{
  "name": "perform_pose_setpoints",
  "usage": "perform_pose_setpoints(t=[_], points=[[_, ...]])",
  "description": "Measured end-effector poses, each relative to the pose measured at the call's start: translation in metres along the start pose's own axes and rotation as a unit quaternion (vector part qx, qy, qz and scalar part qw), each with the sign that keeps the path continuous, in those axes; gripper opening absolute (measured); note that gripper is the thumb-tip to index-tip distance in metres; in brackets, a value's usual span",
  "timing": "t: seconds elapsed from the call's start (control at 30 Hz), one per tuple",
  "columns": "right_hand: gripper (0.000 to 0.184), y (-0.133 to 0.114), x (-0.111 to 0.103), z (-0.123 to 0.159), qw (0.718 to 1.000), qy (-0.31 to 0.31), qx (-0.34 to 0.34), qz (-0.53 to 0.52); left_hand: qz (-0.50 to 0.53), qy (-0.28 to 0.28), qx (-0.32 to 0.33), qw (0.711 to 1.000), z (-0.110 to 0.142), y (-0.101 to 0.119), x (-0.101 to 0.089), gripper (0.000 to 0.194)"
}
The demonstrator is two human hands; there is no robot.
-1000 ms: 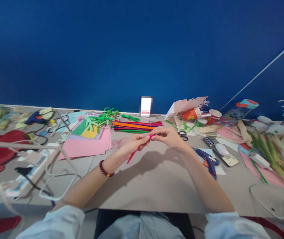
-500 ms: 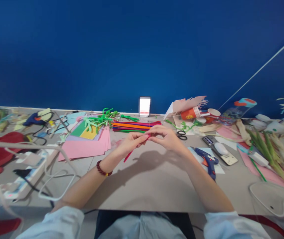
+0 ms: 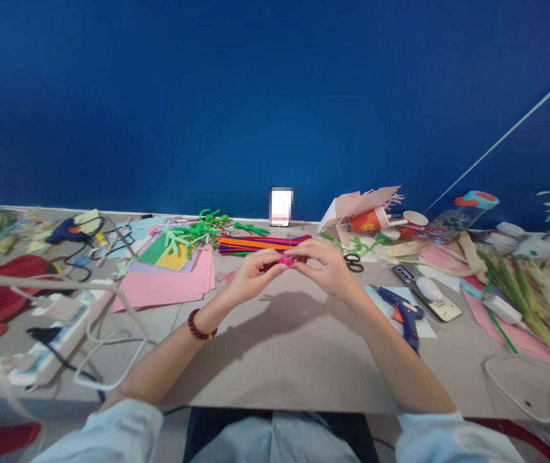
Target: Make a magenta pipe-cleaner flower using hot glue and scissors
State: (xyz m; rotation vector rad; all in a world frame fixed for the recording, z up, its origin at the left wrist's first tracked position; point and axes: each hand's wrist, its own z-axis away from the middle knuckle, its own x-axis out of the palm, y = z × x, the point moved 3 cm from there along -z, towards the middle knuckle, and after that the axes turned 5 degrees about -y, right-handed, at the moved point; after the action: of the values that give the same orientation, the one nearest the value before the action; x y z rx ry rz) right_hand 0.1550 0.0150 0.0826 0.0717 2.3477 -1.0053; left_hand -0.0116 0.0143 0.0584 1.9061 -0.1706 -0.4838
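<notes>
Head view, left hand (image 3: 250, 275) and right hand (image 3: 325, 267) fingertips pinched on pink pipe cleaner (image 3: 285, 261), above bench (image 3: 275, 347) middle, pipe cleaner bundle (image 3: 260, 244) toward far edge.

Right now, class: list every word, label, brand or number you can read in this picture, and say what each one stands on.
None can be read.
Orange cup: a yellow mark, too small to read.
White card by the wall: blurred out.
Flat card beside the glue gun: no print that can be made out.
Left hand and right hand: both grip a pink pipe cleaner, which bears no text.
</notes>
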Motion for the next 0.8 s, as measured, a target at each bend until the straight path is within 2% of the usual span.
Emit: perform_pose_setpoints(t=[0.2,0.53,0.8], points=[[0.015,0.0008,-0.0011,0.0004,1.0,0.004,0.005,-0.003,0.047,0.049,-0.022,0.997,0.0004,-0.006,-0.001,0.026],[0.016,0.0055,0.0045,0.0015,0.99,-0.008,0.091,-0.107,0.064,0.064,-0.011,0.996,0.003,-0.0072,0.0023,0.019],[0.013,0.0019,0.0053,0.0018,0.993,0.004,0.069,-0.101,0.127,0.054,-0.04,0.99,0.0028,-0.0054,0.0024,0.022]])
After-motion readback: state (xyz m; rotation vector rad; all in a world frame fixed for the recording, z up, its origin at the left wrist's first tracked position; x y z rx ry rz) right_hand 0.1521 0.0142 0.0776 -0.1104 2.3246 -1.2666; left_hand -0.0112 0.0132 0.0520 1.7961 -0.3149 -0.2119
